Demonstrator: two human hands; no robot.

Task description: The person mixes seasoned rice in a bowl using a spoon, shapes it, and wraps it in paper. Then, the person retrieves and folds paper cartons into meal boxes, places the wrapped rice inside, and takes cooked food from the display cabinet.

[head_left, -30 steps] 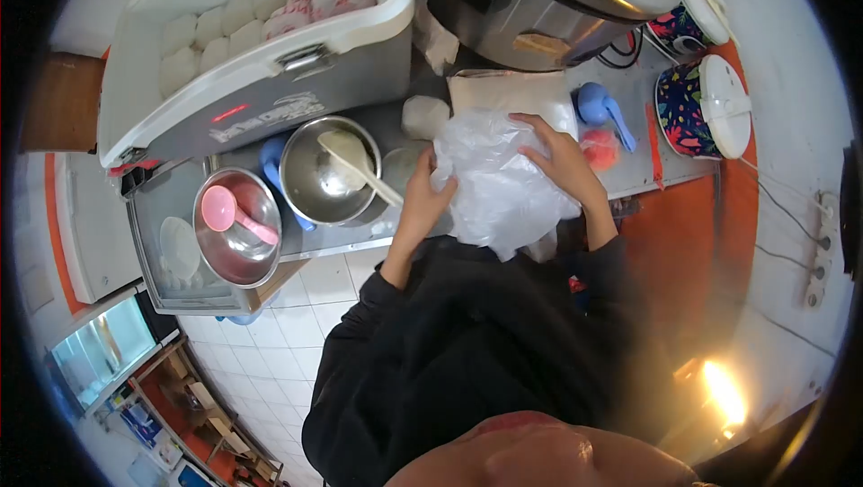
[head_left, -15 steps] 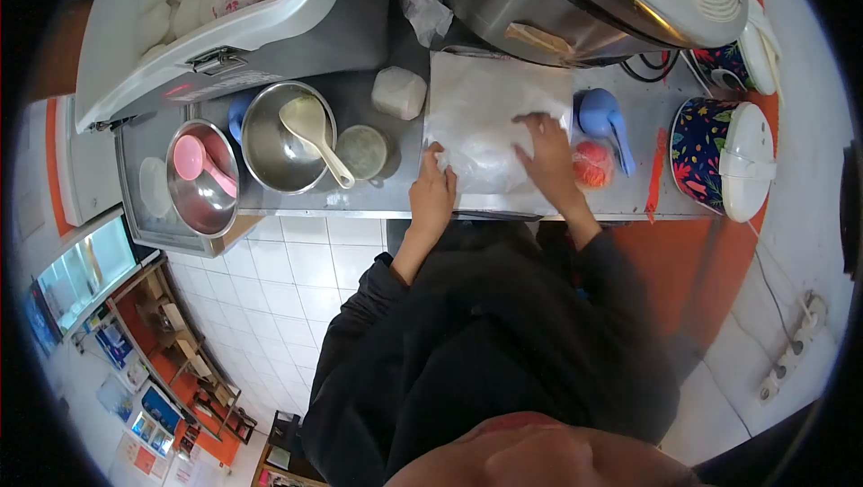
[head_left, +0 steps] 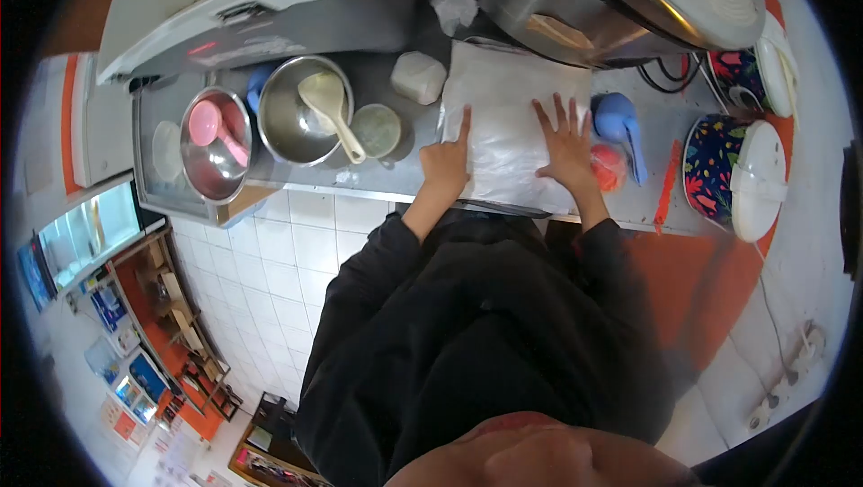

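A square stack of white wrapping paper [head_left: 476,83] lies on the metal counter, with a shiny clear plastic sheet [head_left: 503,159] over its nearer part. My right hand [head_left: 568,150] rests on the right side of the stack, its fingers spread wide and flat. At the left edge is my left hand [head_left: 445,163], index finger stretched along the sheet and the other fingers partly folded; no object shows in it. Beside my right hand sit a round red-orange bundle [head_left: 608,168] and a blue scoop [head_left: 618,123]. A whitish wrapped block [head_left: 418,78] lies beyond my left hand.
Left on the counter are a steel bowl [head_left: 279,119] with a cream rice scoop [head_left: 328,110], a smaller bowl [head_left: 211,177] with a pink scoop [head_left: 207,123], and a cup [head_left: 375,132]. A cooler box [head_left: 270,47], a large cooker [head_left: 575,11] and patterned containers [head_left: 710,163] stand around.
My right hand has gone from bent fingers to spread flat on the sheet. My left index finger has straightened along the left edge. The plastic looks smoother, and the whole view has shifted slightly.
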